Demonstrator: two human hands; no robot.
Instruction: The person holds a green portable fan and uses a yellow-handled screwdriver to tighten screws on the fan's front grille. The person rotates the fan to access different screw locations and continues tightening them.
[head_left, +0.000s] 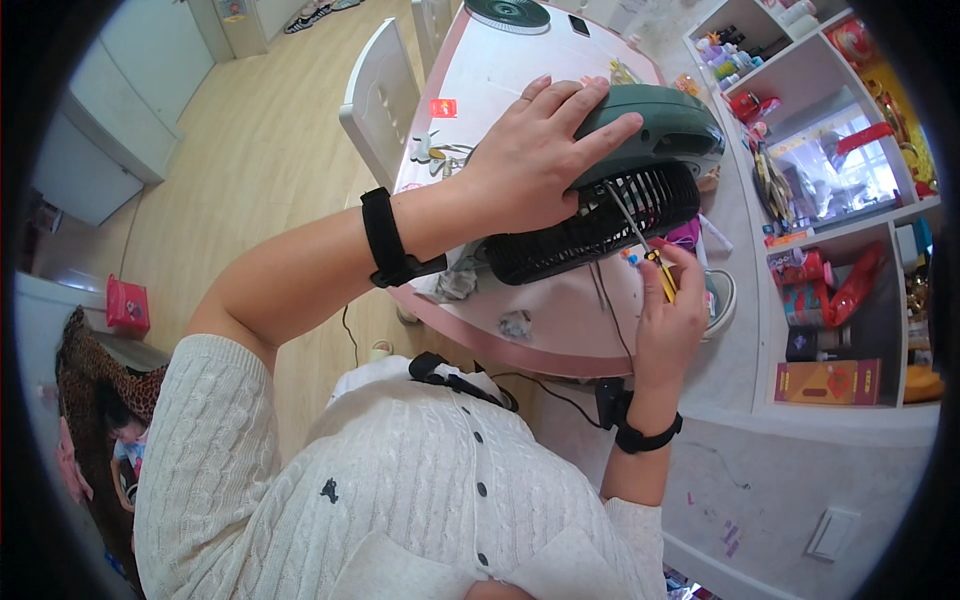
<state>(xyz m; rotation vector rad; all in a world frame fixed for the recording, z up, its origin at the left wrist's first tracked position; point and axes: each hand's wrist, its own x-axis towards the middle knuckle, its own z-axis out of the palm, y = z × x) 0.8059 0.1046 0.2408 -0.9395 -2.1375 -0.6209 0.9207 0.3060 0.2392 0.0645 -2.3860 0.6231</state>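
Two hands obs. R grip (pixel 677 297) clamped on yellow-handled screwdriver (pixel 653 258), long axis running fwd-left from grip to black grille (pixel 610 222); tip contact unclear. Green fan housing (pixel 665 120) beyond, nearer L grip (pixel 550 140): fingers spread over it, clamped or not, can't tell.

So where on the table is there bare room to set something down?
Most room: white tabletop between the red packet and the round green piece. A smaller patch lies between the crumpled clear plastic and thin dark cable. Crowded: around the fan housing and screwdriver.
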